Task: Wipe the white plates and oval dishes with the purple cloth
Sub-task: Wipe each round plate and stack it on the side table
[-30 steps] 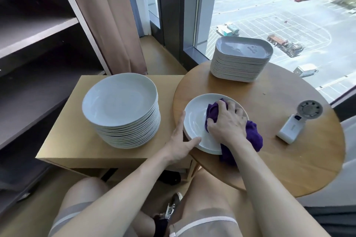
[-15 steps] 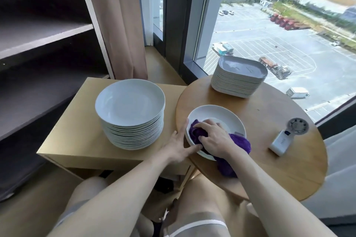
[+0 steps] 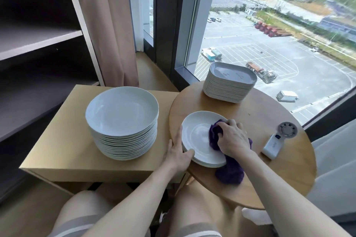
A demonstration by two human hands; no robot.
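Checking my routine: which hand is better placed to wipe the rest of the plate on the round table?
Right. The right hand grips the purple cloth on the plate; the left hand only rests against its left rim.

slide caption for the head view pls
Right hand presses the purple cloth on a white plate; left hand braces its rim.

Centre left, a plate stack sits on the square table. Right of it, the round table carries dishes above, plates under a cloth at centre, a fan rightmost.
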